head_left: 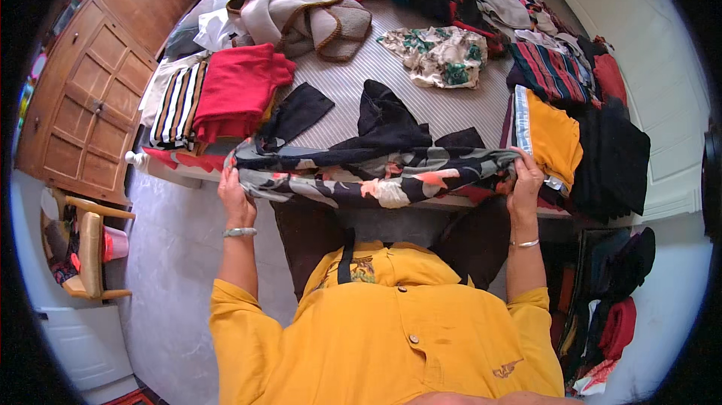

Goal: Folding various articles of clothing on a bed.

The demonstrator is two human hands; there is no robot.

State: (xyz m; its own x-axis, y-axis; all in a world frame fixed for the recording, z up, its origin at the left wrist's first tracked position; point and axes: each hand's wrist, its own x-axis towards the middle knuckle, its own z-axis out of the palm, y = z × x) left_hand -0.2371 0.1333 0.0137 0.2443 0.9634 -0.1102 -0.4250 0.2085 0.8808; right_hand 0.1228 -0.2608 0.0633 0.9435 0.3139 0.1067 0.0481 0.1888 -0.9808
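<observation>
Stretched sideways between my hands is a dark floral garment (387,188) with grey, coral and white flowers, gathered into a long band. My left hand (235,196) grips its left end, and my right hand (525,185) grips its right end. The garment hangs at the near edge of the bed (346,78), over my knees. Black cloth parts (387,113) lie on the bed just beyond it; whether they belong to the same garment I cannot tell. A folded red garment (239,89) sits near my left hand, and a folded yellow garment (553,138) near my right.
A striped folded garment (178,106) lies at the left, with black clothes (613,157) piled at the right. Farther back are a beige blanket (304,10) and a green-patterned cloth (440,55). A wooden chair (92,251) stands at left, and a bag of clothes (602,307) at lower right.
</observation>
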